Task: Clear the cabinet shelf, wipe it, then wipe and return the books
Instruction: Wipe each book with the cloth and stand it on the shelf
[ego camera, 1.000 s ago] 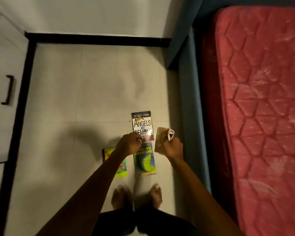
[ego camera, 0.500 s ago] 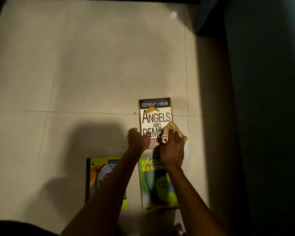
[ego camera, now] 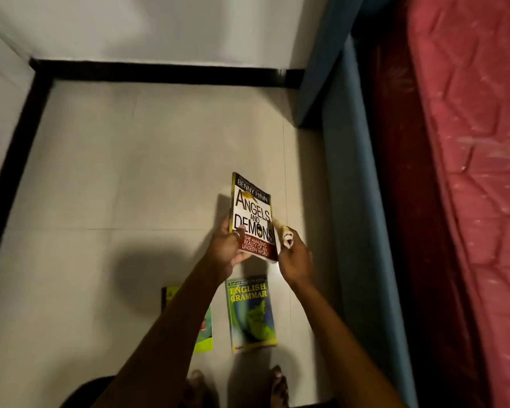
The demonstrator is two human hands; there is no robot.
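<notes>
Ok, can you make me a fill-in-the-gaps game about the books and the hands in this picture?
1. The left hand holds the book called Angels and ____.
2. The right hand grips a rolled-up ____.
3. The green English Grammar book lies on the ____.
4. The mattress beside the floor is ____ in colour.

Missing words: Demons; cloth; floor; red

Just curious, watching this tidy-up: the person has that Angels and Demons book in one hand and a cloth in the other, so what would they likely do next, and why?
Probably draw the cloth across the cover of the Angels and Demons book. The left hand holds it lifted off the floor, and the right hand has the cloth at its right edge.
</notes>
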